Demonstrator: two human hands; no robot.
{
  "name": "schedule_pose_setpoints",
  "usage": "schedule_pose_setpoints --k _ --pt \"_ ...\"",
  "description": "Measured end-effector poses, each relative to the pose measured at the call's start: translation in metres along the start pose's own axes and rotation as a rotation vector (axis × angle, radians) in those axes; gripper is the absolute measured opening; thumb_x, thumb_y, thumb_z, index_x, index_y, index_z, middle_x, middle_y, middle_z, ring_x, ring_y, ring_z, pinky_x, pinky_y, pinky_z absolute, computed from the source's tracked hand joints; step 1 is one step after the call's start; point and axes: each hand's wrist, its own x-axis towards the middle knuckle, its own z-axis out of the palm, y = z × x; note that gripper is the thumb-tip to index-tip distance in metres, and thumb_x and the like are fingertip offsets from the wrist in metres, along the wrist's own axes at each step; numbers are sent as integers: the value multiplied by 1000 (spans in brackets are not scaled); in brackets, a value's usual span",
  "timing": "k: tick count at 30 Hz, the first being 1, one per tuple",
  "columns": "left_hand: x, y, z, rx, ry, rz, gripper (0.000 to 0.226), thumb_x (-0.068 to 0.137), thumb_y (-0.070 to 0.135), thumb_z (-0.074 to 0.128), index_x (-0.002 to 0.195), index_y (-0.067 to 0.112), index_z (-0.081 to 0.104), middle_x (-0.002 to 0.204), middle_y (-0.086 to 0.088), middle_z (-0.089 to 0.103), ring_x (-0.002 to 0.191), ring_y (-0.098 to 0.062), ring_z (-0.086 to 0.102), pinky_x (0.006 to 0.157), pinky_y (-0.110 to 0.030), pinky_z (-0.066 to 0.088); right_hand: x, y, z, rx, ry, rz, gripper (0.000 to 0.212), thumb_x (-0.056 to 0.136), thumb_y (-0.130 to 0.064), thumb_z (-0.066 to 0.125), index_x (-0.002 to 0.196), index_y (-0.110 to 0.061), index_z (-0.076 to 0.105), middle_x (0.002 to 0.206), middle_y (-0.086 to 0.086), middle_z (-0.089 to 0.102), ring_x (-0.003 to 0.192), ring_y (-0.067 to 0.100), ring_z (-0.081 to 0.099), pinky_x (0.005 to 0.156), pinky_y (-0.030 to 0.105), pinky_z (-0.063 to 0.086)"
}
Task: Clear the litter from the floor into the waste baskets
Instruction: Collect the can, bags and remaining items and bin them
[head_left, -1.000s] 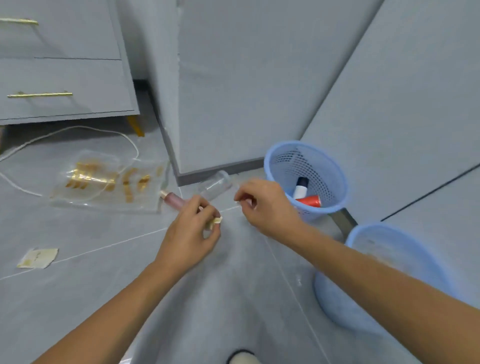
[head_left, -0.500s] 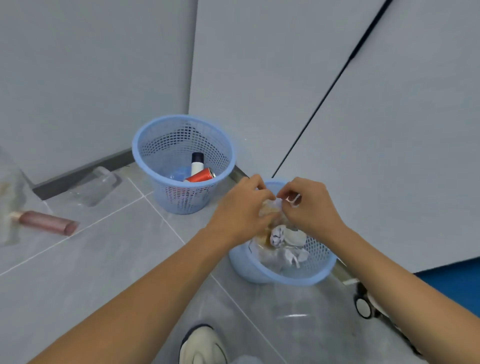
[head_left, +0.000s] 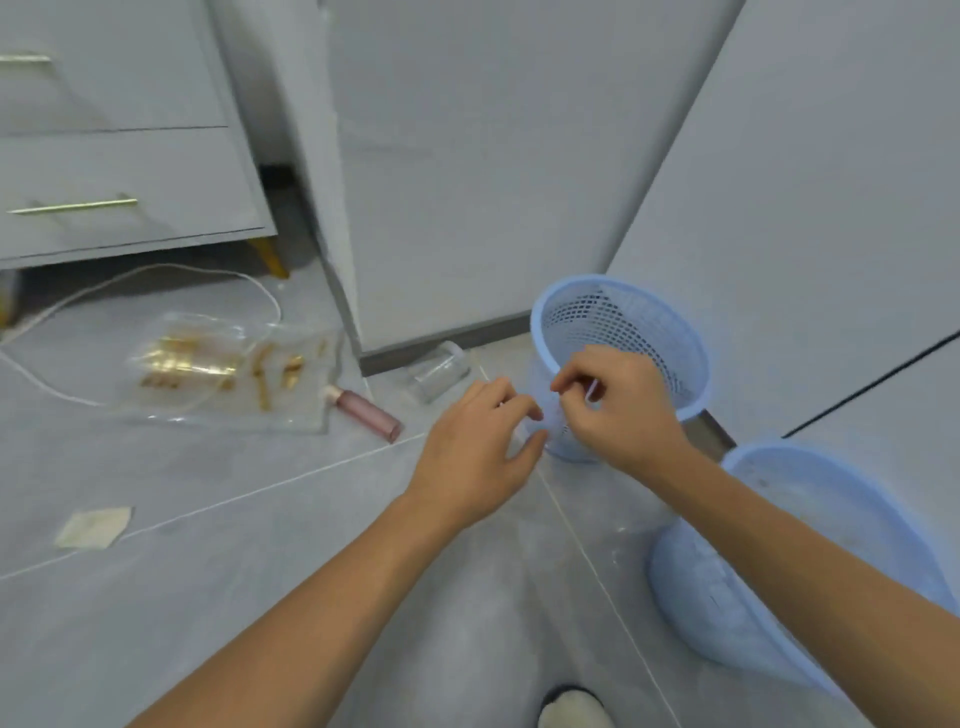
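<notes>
Pink plastic, the little bottle (head_left: 368, 414) is lying on its side on the floor tile beside the clear bag (head_left: 228, 371), looking light, stiff and slick, so I am judging mid-body best for gripping. My left hand (head_left: 475, 454) is hovering loosely curled, holding nothing; my right hand (head_left: 618, 410) is pinching something thin and pale before the far basket (head_left: 670, 332), near basket (head_left: 831, 525) beside me

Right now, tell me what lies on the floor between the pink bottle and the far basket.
A clear cup on its side lies between the pink bottle and the far basket, by the wall base, in the head view.
</notes>
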Motion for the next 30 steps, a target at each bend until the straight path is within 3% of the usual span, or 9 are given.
schedule_pose_setpoints --k 3,8,11,14,19,24,30 --pt "-38 -56 -36 50 10 -167 24 97 44 56 112 29 66 105 12 56 105 -12 52 73 -30 47 26 -45 66 69 -156 -58 18 78 -22 53 79 -22 71 75 -8 68 69 13 61 69 40 54" --pt "-97 -136 -69 122 -6 -455 30 97 43 53 124 32 60 117 13 55 115 -12 51 85 -36 51 57 -90 178 74 -434 -124 17 84 -26 54 89 -26 70 84 -11 67 76 11 63 72 40 55" --pt "-122 -176 -74 139 -46 -621 37 97 42 53 133 31 55 125 9 53 121 -15 50 88 -35 51 67 -101 233 37 -641 -119 28 85 -22 60 112 -24 68 109 -6 68 102 16 63 90 40 54" --pt "-135 -208 -69 136 -80 -757 42 96 39 53 137 31 52 131 7 52 124 -17 49 89 -36 51 72 -108 278 -80 -840 -205 53 88 -27 60 140 -24 52 143 -2 54 135 20 47 111 40 40" --pt "-149 -242 -58 136 -110 -895 48 96 35 52 144 31 47 135 2 51 127 -23 49 94 -38 50 84 -109 337 -220 -908 -365 71 91 -27 57 156 -21 31 165 3 27 155 24 16 121 45 24" --pt "-156 -260 -57 78 -30 -979 55 97 33 55 150 28 43 143 1 49 134 -24 42 106 -40 43 67 -111 365 -245 -935 -411 76 87 -29 57 157 -25 28 169 7 16 154 31 15 127 42 12" --pt "-172 -269 -54 101 115 -1070 55 102 42 46 156 36 36 154 -4 34 142 -26 32 112 -44 38 17 -137 353 -128 -999 -517 72 86 -32 58 153 -23 34 168 2 21 146 29 27 120 44 24"
